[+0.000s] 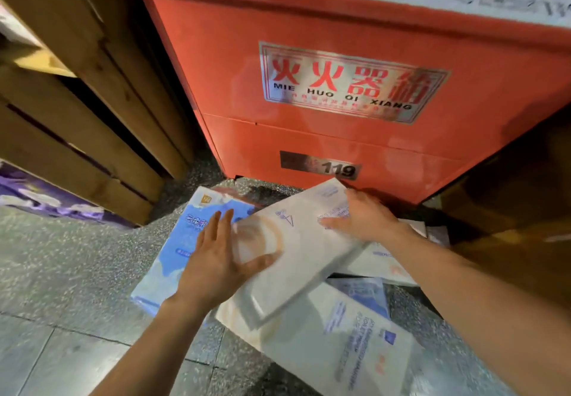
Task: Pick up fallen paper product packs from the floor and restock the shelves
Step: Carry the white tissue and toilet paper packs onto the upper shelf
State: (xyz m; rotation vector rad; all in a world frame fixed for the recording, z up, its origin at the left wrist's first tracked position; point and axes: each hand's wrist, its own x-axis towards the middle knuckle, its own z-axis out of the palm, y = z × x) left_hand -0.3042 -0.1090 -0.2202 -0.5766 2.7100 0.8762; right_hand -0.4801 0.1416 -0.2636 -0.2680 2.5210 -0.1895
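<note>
Seen from the head camera, the floor [61, 256] is grey speckled stone, with smooth pale tiles nearer the person. Beyond the fingertips stands a red metal box [309, 86] with a silver label and a "119" plate. A wooden crate [77, 111] rises to the left of the fingers, and a purple pack [37, 197] lies at its foot.

The left hand [216, 259] is spread with its fingers [217, 225] straight. Its thumb is laid on the top face of a white pack [296, 259], at the pack's left end. The right hand [364, 219] lies flat on the far right end of the same pack, fingers stretched out; whether any of them curl over the edge cannot be told. The white pack sits tilted across a heap of others. A blue pack [173, 250] lies under the left fingers. Nearer than both hands, a printed pack [340, 343] rests on the floor.
</note>
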